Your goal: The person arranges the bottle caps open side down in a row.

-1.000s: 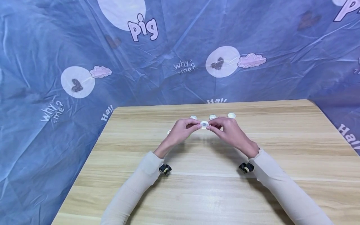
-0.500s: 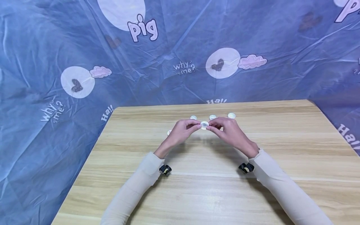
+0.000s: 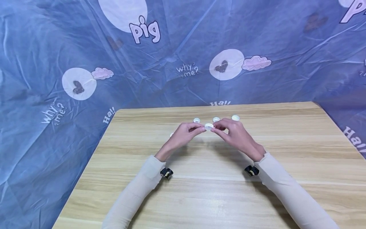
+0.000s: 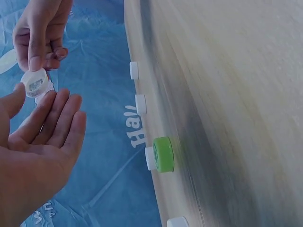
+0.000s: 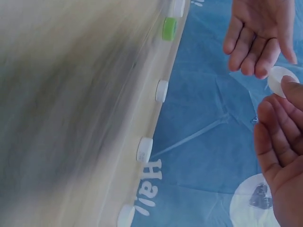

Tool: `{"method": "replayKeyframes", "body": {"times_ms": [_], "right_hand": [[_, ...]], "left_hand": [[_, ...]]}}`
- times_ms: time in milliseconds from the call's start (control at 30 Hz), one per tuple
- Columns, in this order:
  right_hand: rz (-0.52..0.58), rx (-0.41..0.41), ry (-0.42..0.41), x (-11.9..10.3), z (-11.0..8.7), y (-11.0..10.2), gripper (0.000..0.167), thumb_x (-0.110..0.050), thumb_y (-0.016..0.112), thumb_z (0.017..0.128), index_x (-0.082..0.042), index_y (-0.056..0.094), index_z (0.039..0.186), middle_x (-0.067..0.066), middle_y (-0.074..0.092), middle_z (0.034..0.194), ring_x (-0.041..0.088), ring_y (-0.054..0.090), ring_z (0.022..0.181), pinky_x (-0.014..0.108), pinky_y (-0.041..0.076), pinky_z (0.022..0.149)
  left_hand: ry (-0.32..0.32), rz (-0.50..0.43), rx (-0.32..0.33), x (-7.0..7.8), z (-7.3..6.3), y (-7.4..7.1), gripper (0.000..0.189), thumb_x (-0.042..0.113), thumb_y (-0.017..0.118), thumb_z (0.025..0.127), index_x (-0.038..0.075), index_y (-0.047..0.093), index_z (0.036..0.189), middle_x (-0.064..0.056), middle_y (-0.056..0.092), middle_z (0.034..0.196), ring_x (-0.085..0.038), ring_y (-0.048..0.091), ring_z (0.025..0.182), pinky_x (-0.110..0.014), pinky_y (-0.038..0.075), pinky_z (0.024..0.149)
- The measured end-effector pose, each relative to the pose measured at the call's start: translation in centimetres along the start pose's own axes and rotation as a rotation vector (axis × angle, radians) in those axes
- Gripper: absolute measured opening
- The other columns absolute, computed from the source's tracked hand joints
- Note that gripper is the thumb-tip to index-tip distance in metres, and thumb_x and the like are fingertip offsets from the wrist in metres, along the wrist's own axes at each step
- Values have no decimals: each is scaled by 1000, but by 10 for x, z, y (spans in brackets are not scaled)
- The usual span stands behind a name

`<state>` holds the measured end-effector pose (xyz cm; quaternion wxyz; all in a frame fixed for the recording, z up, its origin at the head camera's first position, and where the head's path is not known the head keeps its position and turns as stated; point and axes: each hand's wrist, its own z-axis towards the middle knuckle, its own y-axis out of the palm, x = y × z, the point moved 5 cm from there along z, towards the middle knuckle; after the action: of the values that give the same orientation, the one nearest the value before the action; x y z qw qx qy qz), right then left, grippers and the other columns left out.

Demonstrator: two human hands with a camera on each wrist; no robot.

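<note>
Just over the far part of the table, a small white bottle cap (image 3: 209, 127) is held up between both hands. My left hand (image 3: 184, 133) pinches its left edge with thumb and index fingertips; the other fingers stay extended in the left wrist view. From the right, my right hand (image 3: 234, 133) grips the cap between thumb and fingers. Printed marks show on the face of the held cap (image 4: 36, 85) in the left wrist view. A green bottle cap (image 4: 163, 154) on the table is hidden behind my left hand in the head view.
Several white caps lie on the wooden table (image 3: 200, 197): one (image 3: 196, 120) beyond the left hand, one (image 3: 216, 119) behind the right fingers, one (image 3: 235, 117) farther right, and one (image 3: 172, 135) partly behind the left hand. A blue printed cloth (image 3: 171, 89) hangs behind the table.
The held cap has tilted, showing more of its white side and less of its dark-marked face. It and the right hand have shifted slightly right.
</note>
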<state>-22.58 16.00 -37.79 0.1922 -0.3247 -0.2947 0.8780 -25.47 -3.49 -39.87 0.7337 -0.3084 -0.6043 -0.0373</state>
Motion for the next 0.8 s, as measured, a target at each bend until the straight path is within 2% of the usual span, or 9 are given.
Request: {"method": "replayKeyframes", "body": {"times_ms": [200, 333, 533, 800], "right_hand": [[-44, 42, -156, -7, -1, -2, 17, -2, 85, 85, -6, 77, 98, -2, 71, 85, 9, 66, 75, 30, 58, 63], [-59, 52, -220, -11, -2, -1, 21, 1, 86, 82, -5, 76, 99, -2, 71, 85, 9, 66, 75, 25, 57, 66], [-77, 42, -250, -15, -2, 2, 22, 2, 86, 82, -4, 76, 101, 1, 71, 86, 11, 67, 77, 30, 60, 67], [-90, 32, -240, -15, -4, 4, 24, 1, 87, 81, -4, 76, 101, 1, 72, 87, 12, 68, 77, 30, 61, 69]], "left_hand": [[-56, -103, -94, -3, -2, 0, 44, 42, 52, 110, 7, 72, 128, -3, 75, 122, -18, 67, 118, -45, 46, 111], [-50, -148, -128, -2, -3, 1, 44, 40, 50, 111, 6, 71, 130, -4, 75, 124, -19, 67, 119, -43, 46, 112], [-3, -196, -153, -2, -2, 4, 35, 24, 55, 110, -2, 69, 128, -12, 74, 124, -21, 69, 117, -32, 51, 106], [5, -220, -148, -4, -3, 4, 32, 20, 58, 109, -4, 69, 126, -13, 74, 122, -21, 70, 116, -32, 51, 105]]}}
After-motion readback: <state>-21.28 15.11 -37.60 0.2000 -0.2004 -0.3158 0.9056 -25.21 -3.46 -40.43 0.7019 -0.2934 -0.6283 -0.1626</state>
